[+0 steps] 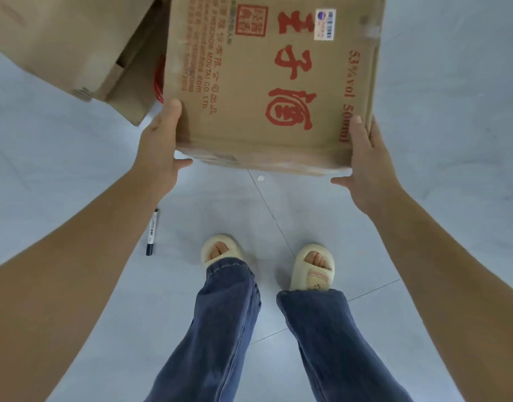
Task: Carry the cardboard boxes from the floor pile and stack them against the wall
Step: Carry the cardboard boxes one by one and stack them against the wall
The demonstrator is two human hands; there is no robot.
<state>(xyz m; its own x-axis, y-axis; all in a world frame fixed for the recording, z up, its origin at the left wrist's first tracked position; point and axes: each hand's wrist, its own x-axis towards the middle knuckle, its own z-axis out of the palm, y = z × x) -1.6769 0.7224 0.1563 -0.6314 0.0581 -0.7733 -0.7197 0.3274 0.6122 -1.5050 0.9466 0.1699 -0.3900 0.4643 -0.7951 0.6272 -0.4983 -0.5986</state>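
Cardboard pile [75, 50] at upper left — plain brown boxes lying on the grey tiled floor [452, 82], one with a flap ajar. Just right of it, something red [159, 79] shows in the gap; its nature cannot be told from this view. Lower down, a marker pen [151, 232] lies on the tiles beside the left forearm. Left hand [159, 152] presses flat against the left side of the printed box [264, 91], fingers straight up the wall and thumb hooked under the near bottom edge. This box, stamped in red characters, appears raised off the floor and tilted toward the viewer, close beside the pile. Right hand [368, 166] mirrors the grip on the right side — fingers extended along the wall, thumb beneath the edge. Below, two feet in cream slippers [313, 265] stand directly under the load. Judged risk: the hold relies on palm pressure alone, so a heavy or shifting content could let the box slide down onto the toes; the pen is a tripping hazard on the walk to the wall.
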